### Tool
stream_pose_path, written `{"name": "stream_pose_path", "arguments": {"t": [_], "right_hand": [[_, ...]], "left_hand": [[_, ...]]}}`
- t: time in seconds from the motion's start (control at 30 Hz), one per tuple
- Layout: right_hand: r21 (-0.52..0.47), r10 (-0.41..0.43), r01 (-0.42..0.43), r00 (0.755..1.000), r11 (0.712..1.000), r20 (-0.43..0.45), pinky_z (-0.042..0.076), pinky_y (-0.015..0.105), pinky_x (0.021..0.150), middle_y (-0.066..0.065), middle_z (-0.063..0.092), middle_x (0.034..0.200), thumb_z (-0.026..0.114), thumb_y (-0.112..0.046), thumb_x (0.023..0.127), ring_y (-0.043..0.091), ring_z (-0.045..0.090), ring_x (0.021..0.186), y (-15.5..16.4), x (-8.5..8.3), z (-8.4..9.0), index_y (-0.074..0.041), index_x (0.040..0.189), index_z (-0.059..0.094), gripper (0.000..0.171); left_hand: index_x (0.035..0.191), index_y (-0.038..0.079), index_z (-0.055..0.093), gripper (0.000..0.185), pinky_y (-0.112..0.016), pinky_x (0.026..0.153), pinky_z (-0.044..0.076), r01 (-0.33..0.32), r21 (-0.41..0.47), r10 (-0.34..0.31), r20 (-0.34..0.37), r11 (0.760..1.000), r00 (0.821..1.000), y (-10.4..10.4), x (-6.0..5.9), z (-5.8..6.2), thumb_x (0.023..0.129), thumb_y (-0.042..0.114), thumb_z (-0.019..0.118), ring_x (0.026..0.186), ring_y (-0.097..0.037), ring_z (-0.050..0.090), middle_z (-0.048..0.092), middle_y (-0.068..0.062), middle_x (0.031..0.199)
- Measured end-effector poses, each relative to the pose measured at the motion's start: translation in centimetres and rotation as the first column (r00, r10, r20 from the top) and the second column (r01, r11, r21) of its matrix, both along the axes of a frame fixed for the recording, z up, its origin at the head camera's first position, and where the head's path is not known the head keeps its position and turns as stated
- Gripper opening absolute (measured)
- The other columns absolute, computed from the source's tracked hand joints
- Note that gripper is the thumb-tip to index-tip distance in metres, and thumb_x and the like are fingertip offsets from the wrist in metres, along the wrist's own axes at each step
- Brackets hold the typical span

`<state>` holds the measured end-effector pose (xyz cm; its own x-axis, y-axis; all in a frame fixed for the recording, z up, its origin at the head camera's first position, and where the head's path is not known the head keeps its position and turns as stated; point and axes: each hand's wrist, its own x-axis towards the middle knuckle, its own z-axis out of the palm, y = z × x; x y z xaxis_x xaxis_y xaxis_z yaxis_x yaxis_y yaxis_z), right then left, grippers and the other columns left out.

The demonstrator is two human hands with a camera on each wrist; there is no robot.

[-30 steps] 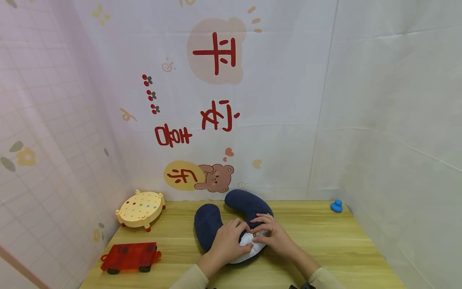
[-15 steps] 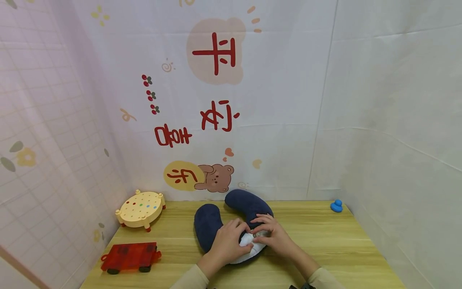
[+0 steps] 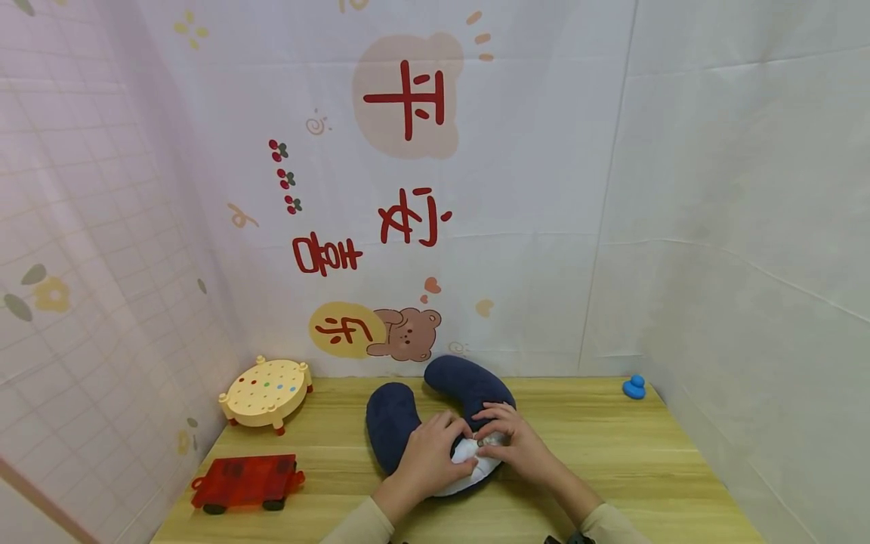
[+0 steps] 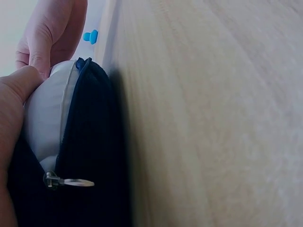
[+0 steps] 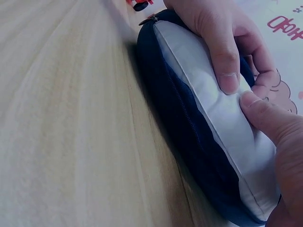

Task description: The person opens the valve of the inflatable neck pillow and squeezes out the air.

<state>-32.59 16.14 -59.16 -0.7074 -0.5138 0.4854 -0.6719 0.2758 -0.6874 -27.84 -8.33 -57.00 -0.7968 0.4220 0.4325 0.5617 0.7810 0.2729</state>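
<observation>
One navy U-shaped neck pillow (image 3: 408, 419) is seen lying flat on the wooden table (image 3: 612, 453), near the back wall, its open ends pointed away from the person. Both hands are set on its near curve: the left hand (image 3: 427, 457) is laid over the left part, the right hand (image 3: 513, 446) over the right, and the white inner cushion (image 3: 469, 453) is exposed between them. In the head view the grip of each hand is only partly readable; the wrist views settle it. From the right wrist camera the white inner cushion (image 5: 213, 118) is shown bulging out of the navy cover along the open zipper, pinched by the left hand's thumb and fingers (image 5: 222, 52), with the right thumb (image 5: 270, 118) pressed against it. From the left wrist camera one metal zipper pull (image 4: 66, 181) is seen low on the pillow's edge, which the head view does not resolve, and the right hand (image 4: 47, 33) is seen with fingers curled onto the cushion's far end. Counted around the pillow: one round cream peg stool toy (image 3: 266, 393) to its left, one red toy wagon (image 3: 245, 482) left and nearer, one small blue object (image 3: 633, 387) well to its right.
</observation>
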Motion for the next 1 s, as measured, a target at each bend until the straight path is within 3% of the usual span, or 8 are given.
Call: {"name": "stream_pose_path", "arguments": {"t": [0.23, 0.73, 1.0], "right_hand": [[0.010, -0.012, 0.012, 1.000, 1.000, 0.011, 0.029, 0.057, 0.125, -0.002, 0.074, 0.136, 0.094, -0.022, 0.086, 0.044, 0.051, 0.147, 0.05, -0.07, -0.06, -0.030, 0.099, 0.081, 0.020], [-0.012, 0.002, -0.002, 1.000, 1.000, 0.016, 0.026, 0.046, 0.128, 0.001, 0.075, 0.136, 0.094, -0.020, 0.086, 0.047, 0.051, 0.147, -0.10, 0.33, 0.37, -0.026, 0.099, 0.082, 0.019], [-0.012, -0.001, 0.001, 0.999, 1.000, 0.036, 0.030, 0.048, 0.126, 0.001, 0.075, 0.137, 0.093, -0.020, 0.087, 0.045, 0.051, 0.148, 0.15, 0.15, 0.24, -0.030, 0.102, 0.084, 0.020]], "left_hand": [[0.113, 0.033, 0.072, 0.034, -0.034, 0.083, 0.057, -0.001, 0.000, 0.001, 0.014, 1.000, 1.000, 0.00, -0.02, -0.16, 0.089, 0.049, 0.089, 0.103, -0.008, 0.062, 0.062, 0.013, 0.113], [0.113, 0.032, 0.072, 0.034, -0.036, 0.086, 0.058, 0.000, 0.028, -0.001, 0.028, 1.000, 1.000, -0.06, -0.15, -0.26, 0.089, 0.049, 0.090, 0.105, -0.009, 0.064, 0.063, 0.013, 0.114], [0.116, 0.034, 0.075, 0.030, -0.037, 0.090, 0.059, 0.042, 0.116, -0.060, 0.153, 0.992, 0.986, -0.63, -0.20, 0.47, 0.094, 0.048, 0.089, 0.105, -0.009, 0.066, 0.064, 0.014, 0.116]]}}
